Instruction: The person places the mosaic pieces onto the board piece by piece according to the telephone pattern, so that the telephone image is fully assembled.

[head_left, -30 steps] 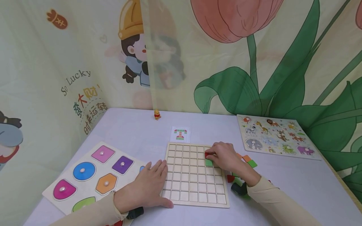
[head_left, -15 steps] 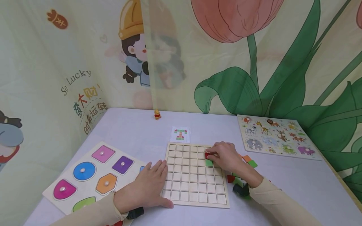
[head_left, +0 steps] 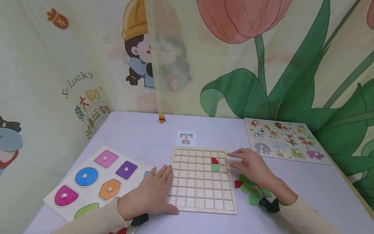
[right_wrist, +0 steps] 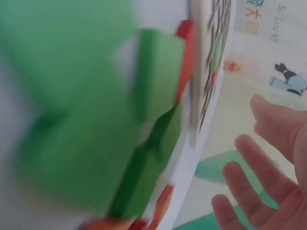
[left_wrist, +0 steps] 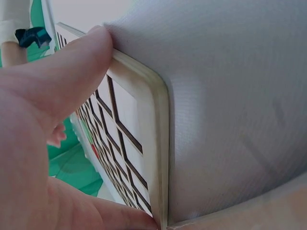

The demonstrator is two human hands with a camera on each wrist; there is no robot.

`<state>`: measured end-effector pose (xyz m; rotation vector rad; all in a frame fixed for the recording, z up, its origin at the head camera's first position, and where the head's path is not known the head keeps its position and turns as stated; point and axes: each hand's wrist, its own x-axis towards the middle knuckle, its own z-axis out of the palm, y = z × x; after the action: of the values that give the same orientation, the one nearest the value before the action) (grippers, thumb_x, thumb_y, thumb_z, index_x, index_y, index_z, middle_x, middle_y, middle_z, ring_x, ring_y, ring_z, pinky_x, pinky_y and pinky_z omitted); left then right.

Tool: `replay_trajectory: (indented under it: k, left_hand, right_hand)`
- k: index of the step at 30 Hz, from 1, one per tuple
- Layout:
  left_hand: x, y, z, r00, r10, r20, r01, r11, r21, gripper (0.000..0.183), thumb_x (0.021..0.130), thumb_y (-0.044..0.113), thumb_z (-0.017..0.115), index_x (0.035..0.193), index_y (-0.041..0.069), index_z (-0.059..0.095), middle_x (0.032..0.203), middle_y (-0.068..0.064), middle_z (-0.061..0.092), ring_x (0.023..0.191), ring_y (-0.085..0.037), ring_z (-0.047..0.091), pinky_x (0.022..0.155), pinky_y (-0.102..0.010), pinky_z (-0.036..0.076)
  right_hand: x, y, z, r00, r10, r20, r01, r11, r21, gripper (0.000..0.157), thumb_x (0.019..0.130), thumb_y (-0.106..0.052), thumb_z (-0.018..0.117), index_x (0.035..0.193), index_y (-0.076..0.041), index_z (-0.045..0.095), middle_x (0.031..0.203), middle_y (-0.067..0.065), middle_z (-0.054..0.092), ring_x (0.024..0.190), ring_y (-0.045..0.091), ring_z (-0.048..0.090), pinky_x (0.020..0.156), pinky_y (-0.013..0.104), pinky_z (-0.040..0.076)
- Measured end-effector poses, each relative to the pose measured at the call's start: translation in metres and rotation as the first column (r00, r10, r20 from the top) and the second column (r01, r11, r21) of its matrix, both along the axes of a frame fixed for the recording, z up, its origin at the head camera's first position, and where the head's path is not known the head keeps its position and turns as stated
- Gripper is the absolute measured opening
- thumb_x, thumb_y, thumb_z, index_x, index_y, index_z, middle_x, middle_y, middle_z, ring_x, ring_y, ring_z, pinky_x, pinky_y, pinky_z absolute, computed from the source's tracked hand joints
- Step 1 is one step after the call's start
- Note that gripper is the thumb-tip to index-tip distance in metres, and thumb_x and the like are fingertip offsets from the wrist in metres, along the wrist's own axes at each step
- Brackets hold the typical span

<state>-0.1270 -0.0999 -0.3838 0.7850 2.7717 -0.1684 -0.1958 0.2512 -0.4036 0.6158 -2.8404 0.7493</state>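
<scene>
A pale wooden grid board (head_left: 200, 193) lies on the white table. My left hand (head_left: 155, 193) rests flat along its left edge, fingers spread; in the left wrist view the thumb lies over the board's rim (left_wrist: 156, 100). Within the grid sit a red quarter-round tile (head_left: 214, 160) and, just below it, a green square tile (head_left: 215, 168). My right hand (head_left: 254, 165) hovers off the board's right edge, holding nothing, its fingers loosely extended. Beneath that hand is a pile of loose green tiles (head_left: 254, 199), with a red tile (head_left: 238, 184) at its left side.
A small pattern card (head_left: 186, 138) lies behind the board. A knob puzzle with coloured shapes (head_left: 87, 165) is at left, partly under the left arm. At back right lies an animal puzzle (head_left: 280, 139). A tiny bear figure (head_left: 162, 118) stands at the far edge.
My right hand has let go of the red quarter-round tile and moved right, off the grid, uncovering both placed tiles. The left hand has stayed where it was.
</scene>
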Motion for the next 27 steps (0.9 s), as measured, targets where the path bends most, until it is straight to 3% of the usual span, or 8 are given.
replay_trajectory:
  k: [16, 27]
  left_hand:
    - [-0.001, 0.001, 0.003, 1.0, 0.017, 0.018, -0.017, 1.0, 0.01, 0.123, 0.075, 0.087, 0.061, 0.156, -0.003, 0.037, 0.167, -0.019, 0.032, 0.156, -0.033, 0.031, 0.122, -0.056, 0.032]
    - [0.0, 0.001, 0.003, 1.0, 0.009, 0.016, -0.01, 1.0, 0.017, 0.122, 0.076, 0.086, 0.061, 0.156, -0.003, 0.037, 0.167, -0.019, 0.032, 0.156, -0.033, 0.031, 0.122, -0.056, 0.032]
  right_hand:
    - [0.038, 0.062, -0.001, 0.982, -0.176, 0.067, 0.167, 0.979, 0.118, 0.041, 0.081, -0.022, 0.087, 0.12, -0.014, 0.078, 0.111, 0.007, 0.073, 0.104, 0.028, 0.065, 0.081, 0.043, 0.058]
    - [0.039, 0.089, -0.004, 0.948, -0.295, 0.116, 0.271, 0.944, 0.19, 0.046, 0.086, -0.028, 0.083, 0.122, -0.001, 0.074, 0.113, 0.021, 0.071, 0.105, 0.04, 0.064, 0.086, 0.058, 0.058]
